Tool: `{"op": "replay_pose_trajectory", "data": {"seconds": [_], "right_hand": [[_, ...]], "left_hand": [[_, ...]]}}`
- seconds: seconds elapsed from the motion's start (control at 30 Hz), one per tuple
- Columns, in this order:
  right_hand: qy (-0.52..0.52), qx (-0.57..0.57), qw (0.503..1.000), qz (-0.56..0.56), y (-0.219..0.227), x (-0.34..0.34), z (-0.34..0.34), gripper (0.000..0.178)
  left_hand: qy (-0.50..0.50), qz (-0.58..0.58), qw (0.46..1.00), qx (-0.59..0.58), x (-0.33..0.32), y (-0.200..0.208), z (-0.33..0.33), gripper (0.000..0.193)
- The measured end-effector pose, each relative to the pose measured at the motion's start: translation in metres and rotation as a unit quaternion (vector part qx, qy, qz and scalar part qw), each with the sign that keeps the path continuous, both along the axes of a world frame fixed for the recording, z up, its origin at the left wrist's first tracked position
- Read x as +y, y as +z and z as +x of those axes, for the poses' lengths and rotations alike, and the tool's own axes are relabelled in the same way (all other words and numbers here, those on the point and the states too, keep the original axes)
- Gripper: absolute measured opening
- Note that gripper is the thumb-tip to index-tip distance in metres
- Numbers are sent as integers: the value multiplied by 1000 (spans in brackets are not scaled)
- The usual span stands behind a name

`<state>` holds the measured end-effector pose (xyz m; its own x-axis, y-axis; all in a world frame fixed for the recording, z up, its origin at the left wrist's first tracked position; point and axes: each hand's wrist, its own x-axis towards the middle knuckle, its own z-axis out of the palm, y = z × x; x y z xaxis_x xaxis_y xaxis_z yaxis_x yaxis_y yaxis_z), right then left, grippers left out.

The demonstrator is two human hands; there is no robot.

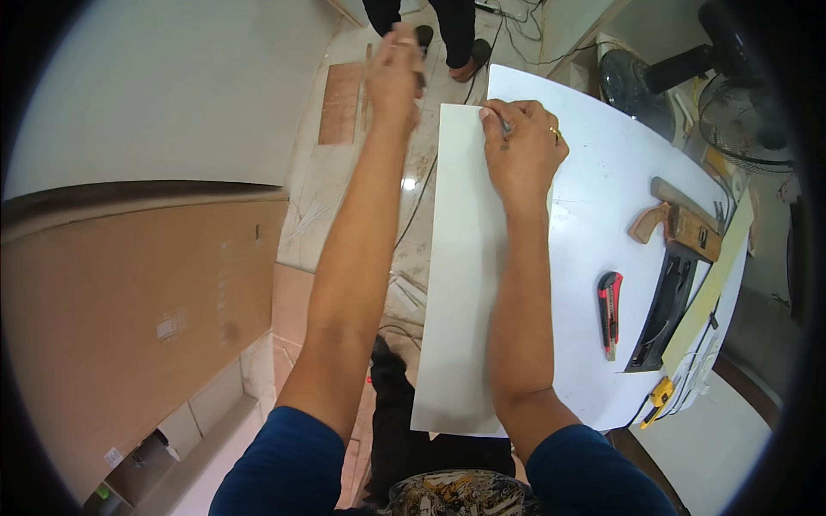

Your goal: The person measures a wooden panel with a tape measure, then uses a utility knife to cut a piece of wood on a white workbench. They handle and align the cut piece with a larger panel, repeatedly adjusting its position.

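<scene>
Head view: right hand [522, 146] pinching one white panel [460, 284]; left hand [394, 73] fisted, contents unclear; one utility knife [609, 311].

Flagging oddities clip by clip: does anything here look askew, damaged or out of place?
The white panel overhangs the white table on its left, only the right hand pressing its far end. The left hand is out over the floor. The red utility knife lies loose on the table. Nothing looks damaged.
</scene>
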<state>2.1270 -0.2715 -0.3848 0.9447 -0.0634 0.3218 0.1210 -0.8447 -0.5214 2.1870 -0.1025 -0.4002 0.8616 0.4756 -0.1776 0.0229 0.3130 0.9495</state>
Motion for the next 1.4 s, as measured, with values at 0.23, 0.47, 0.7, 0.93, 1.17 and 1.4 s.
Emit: {"op": "replay_pose_trajectory", "data": {"seconds": [0.23, 0.47, 0.7, 0.93, 1.17, 1.4], "right_hand": [[-18, -32, 998, -50, -19, -5, 3, 22], [1, -40, 996, -80, -5, -1, -4, 23], [-5, -40, 998, -55, -18, -8, 2, 26], [-21, -22, 1000, 3, -16, -1, 2, 18], [-27, -13, 999, -18, -11, -2, -1, 17], [-2, 1, 1000, 2, -11, 0, 0, 18]], "left_hand": [[-85, 136, 984, 78, 15, -5, -249, 66], [-148, 225, 956, 117, -42, 30, -466, 56], [-174, 249, 948, 99, -35, 23, -421, 57], [-115, 282, 951, 58, -32, 2, -279, 55], [-89, 324, 941, 33, -26, -13, -154, 58], [-42, 202, 978, 29, 8, 15, -12, 31]]}}
